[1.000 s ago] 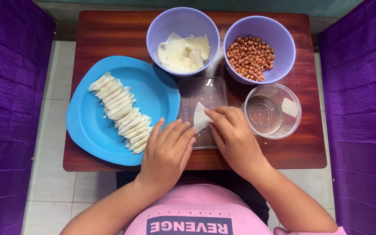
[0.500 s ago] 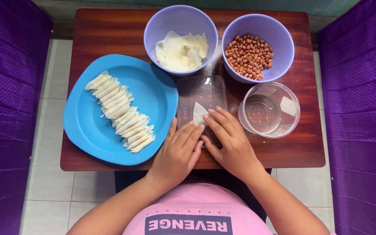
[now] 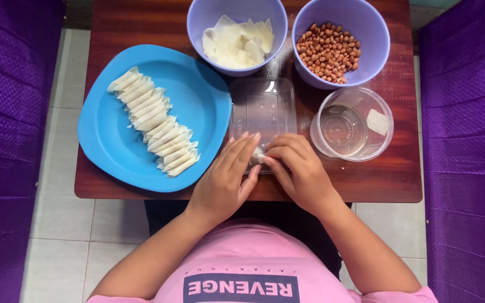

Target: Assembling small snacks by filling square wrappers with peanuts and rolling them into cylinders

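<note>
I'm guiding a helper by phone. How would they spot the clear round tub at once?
Start at the brown wooden table and go to its right side, beside the right hand. The clear round tub sits just below the purple bowl of peanuts. Unlike both purple bowls, it is see-through, apparently holding only clear liquid.

I see a bright blue plate (image 3: pixel 113 146) carrying a row of pale cream rolls (image 3: pixel 154 129). Two lilac bowls sit at the far edge: one bowl (image 3: pixel 206 25) holds off-white wrapper sheets (image 3: pixel 238 42), the other bowl (image 3: pixel 374 53) holds reddish-brown peanuts (image 3: pixel 328 51). The table (image 3: pixel 141 22) is dark reddish wood with visible grain. A clear lid (image 3: pixel 262 106) and a clear round tub (image 3: pixel 352 124) show the wood through. My shirt (image 3: pixel 237 264) is pink with a navy band; purple woven seats (image 3: pixel 7 129) flank pale grey floor tiles (image 3: pixel 63 224).
</note>
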